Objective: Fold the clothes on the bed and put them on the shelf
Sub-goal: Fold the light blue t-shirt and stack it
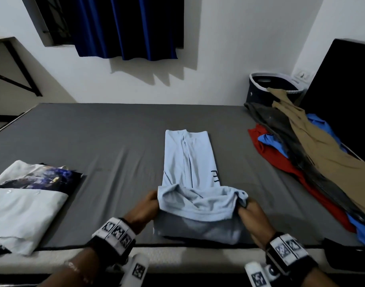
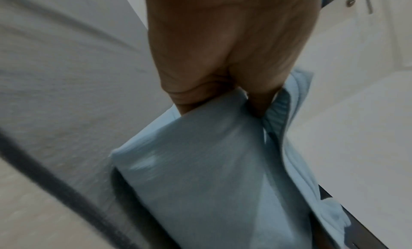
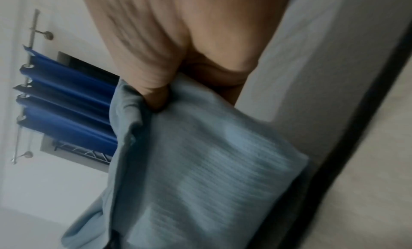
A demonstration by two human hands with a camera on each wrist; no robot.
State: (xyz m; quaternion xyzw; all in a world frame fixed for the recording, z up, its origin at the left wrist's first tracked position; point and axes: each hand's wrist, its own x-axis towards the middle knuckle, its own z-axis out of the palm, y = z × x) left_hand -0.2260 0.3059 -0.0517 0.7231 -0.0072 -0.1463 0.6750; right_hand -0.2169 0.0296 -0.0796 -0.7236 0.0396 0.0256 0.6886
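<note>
head view: both hands (image 1: 200,208) pinch light-blue shirt (image 1: 190,160).

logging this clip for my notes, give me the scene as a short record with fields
item in work: light blue shirt, folded into a long strip on the grey bed
left hand: pinches the shirt's near left corner
right hand: pinches the near right corner
fold state: near end lifted and doubling toward the far end
folded stack: white and printed clothes, left on the bed
unfolded pile: red, blue, dark grey and tan clothes, right
laundry basket: far right corner, by the wall
shelf: not clearly in view
</note>
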